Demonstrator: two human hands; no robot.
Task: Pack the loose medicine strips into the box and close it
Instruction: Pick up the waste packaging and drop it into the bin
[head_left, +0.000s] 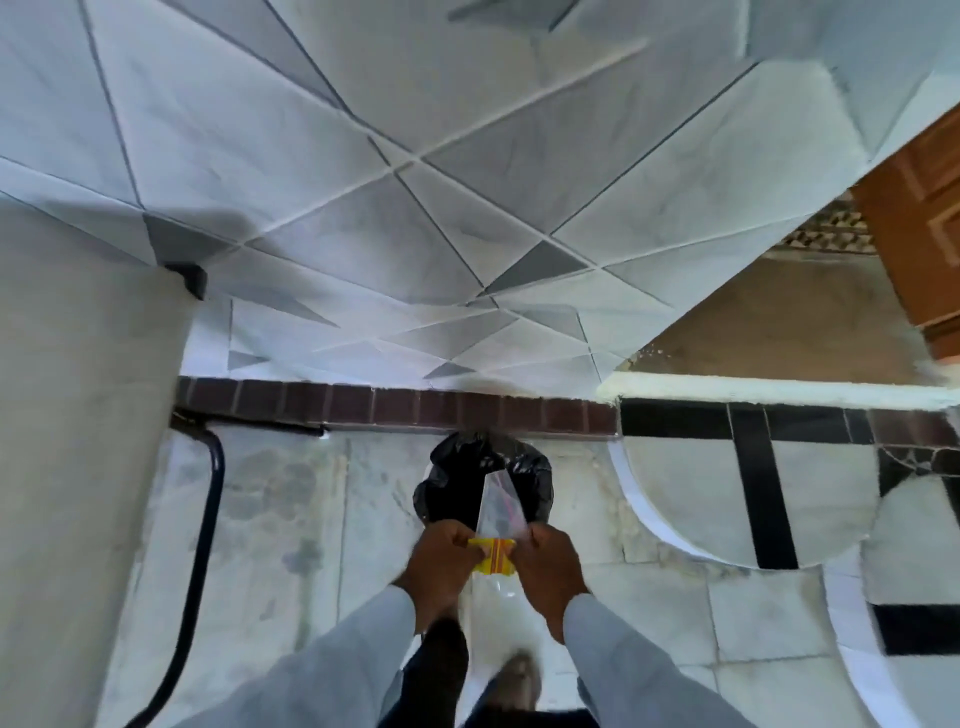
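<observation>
Both my hands meet at the lower middle of the head view, above the floor. My left hand (444, 558) and my right hand (545, 564) are closed on a small yellow packet with red stripes (493, 555). A clear plastic zip bag (497, 504) stands up from between my fingers, and I cannot tell which hand pinches it. Just beyond the bag sits a bin lined with a black bag (457, 480). No medicine box shows in this view.
I stand on a pale marble floor (291, 519) with black inlay to the right. A tiled wall (363, 208) rises ahead, with a brown brick skirting (395, 405). A black pipe (208, 519) runs down the left. A wooden door (919, 218) is at right. My foot (514, 680) shows below.
</observation>
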